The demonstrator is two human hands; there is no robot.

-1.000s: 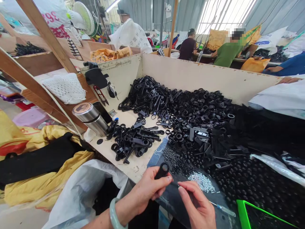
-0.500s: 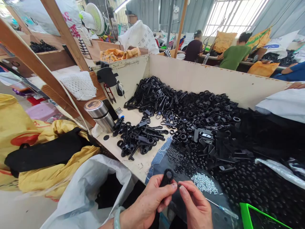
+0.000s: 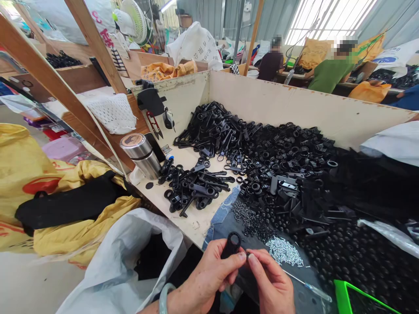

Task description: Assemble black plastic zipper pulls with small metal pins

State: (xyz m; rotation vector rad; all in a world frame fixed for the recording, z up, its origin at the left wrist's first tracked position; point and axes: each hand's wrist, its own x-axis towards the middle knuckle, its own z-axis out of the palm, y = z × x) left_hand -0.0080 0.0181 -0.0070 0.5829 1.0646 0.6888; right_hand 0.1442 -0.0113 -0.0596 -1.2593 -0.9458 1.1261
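Held in my left hand (image 3: 214, 270) is a black plastic part with a ring-shaped end (image 3: 233, 242), the ring pointing up past my fingers. My right hand (image 3: 271, 277) pinches a tiny dark piece (image 3: 248, 255) against the part, by my left thumb tip; its kind is too small to make out. Just beyond my right hand lies a heap of silver pins or screws (image 3: 284, 251) on the dark mat. A screwdriver (image 3: 309, 285) with a clear handle rests to the right. Small black pieces (image 3: 252, 220) are spread behind my hands.
Black arm-shaped parts (image 3: 196, 185) and black rings (image 3: 288, 148) lie piled on the bench. A steel flask (image 3: 140, 155) stands at left. Black balls (image 3: 360, 253) and a green frame (image 3: 343, 296) are at right. An open white sack (image 3: 111, 261) sits lower left. Co-workers sit beyond the partition (image 3: 278, 93).
The camera view has shifted slightly, so the bench appears a little further right. Both hands keep nearly the same hold, with the right fingertips still at the part.
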